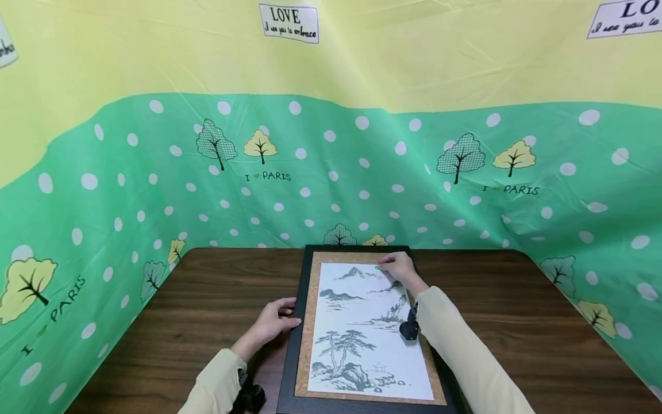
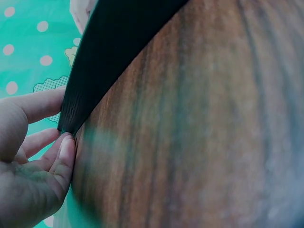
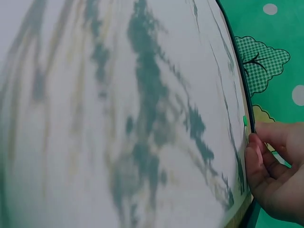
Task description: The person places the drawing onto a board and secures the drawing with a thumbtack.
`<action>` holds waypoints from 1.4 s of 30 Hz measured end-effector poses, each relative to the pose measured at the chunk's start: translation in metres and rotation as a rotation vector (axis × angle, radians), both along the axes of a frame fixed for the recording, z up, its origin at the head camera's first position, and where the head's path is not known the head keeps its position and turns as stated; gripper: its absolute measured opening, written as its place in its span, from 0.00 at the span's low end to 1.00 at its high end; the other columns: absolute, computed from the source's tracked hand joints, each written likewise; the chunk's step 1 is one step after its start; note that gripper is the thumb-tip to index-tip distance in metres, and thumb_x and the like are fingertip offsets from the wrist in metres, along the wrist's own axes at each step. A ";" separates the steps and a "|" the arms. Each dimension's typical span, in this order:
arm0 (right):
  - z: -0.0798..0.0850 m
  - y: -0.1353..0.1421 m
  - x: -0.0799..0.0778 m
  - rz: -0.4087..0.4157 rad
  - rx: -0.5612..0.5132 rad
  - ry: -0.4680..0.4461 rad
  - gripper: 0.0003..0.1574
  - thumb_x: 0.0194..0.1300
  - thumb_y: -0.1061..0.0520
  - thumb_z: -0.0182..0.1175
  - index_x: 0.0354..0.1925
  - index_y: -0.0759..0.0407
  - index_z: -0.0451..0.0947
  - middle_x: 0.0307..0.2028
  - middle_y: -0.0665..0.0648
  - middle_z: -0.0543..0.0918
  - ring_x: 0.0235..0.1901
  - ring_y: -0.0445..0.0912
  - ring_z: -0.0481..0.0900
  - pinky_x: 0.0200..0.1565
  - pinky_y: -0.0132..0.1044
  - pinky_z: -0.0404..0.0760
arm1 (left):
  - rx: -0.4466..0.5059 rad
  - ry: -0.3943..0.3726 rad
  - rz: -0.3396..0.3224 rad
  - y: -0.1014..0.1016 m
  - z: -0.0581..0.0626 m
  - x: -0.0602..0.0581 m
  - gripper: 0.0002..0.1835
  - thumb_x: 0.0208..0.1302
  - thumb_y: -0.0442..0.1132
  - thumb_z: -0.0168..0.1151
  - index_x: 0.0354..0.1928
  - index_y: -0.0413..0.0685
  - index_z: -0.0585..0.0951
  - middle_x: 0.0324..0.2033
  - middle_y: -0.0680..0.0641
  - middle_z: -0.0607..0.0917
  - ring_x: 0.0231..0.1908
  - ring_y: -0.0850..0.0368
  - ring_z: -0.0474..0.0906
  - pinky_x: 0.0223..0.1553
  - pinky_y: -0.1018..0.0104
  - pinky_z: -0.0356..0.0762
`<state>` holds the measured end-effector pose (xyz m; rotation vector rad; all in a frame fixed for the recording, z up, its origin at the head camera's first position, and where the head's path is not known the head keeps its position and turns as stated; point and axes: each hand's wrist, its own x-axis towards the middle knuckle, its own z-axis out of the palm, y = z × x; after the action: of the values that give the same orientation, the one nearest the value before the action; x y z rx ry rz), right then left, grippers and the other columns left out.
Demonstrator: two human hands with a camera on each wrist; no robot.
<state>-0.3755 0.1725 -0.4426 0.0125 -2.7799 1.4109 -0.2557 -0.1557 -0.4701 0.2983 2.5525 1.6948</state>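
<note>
A black-framed cork board [image 1: 305, 345] lies flat on the table with a sheet of paper [image 1: 336, 316] over its middle, showing ink-style mountains and pine trees. My left hand [image 1: 274, 321] holds the frame's left edge between thumb and fingers; the left wrist view shows the fingertips on the black frame [image 2: 104, 52]. At the upper right of the sheet is my right hand [image 1: 400, 268], its fingers curled with the tips together. A small green pushpin [image 3: 245, 120] stands right beside those fingertips; I cannot tell whether they grip anything.
The brown wood-grain table [image 1: 222, 293] extends to both sides of the board. Behind and around it hangs a green and yellow cloth [image 1: 362, 155] with white dots and printed trees. A small black device [image 1: 410, 328] is on my right wrist, over the sheet.
</note>
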 end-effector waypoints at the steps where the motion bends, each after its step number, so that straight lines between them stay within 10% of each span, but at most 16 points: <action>1: 0.000 0.001 0.000 0.005 -0.011 -0.002 0.11 0.58 0.64 0.60 0.40 0.66 0.81 0.42 0.63 0.80 0.40 0.51 0.75 0.38 0.38 0.74 | 0.000 0.000 0.000 0.000 0.000 0.000 0.28 0.50 0.30 0.65 0.55 0.28 0.71 0.46 0.36 0.77 0.44 0.46 0.73 0.40 0.62 0.72; 15: 0.009 0.027 0.015 0.176 -0.070 0.155 0.11 0.57 0.62 0.61 0.38 0.68 0.80 0.35 0.61 0.81 0.33 0.48 0.75 0.31 0.35 0.73 | 0.000 -0.003 -0.017 0.008 0.034 0.020 0.25 0.53 0.26 0.61 0.53 0.22 0.68 0.46 0.29 0.75 0.45 0.38 0.71 0.40 0.63 0.71; 25: 0.017 0.042 0.026 0.173 0.001 0.097 0.16 0.60 0.63 0.58 0.45 0.71 0.76 0.39 0.63 0.79 0.34 0.48 0.74 0.33 0.36 0.75 | -0.031 -0.004 -0.008 0.001 0.000 0.001 0.28 0.51 0.31 0.65 0.55 0.28 0.70 0.46 0.37 0.77 0.43 0.47 0.72 0.39 0.64 0.72; 42: 0.019 0.086 0.058 0.187 0.029 0.164 0.20 0.59 0.55 0.61 0.45 0.70 0.76 0.39 0.63 0.80 0.35 0.48 0.76 0.34 0.34 0.76 | -0.033 -0.011 -0.011 0.000 -0.001 -0.002 0.28 0.51 0.32 0.65 0.55 0.30 0.71 0.46 0.39 0.78 0.44 0.49 0.72 0.41 0.63 0.72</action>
<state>-0.3178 0.2587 -0.4234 0.3809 -2.7218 1.3367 -0.2580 -0.1561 -0.4708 0.3001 2.5634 1.6436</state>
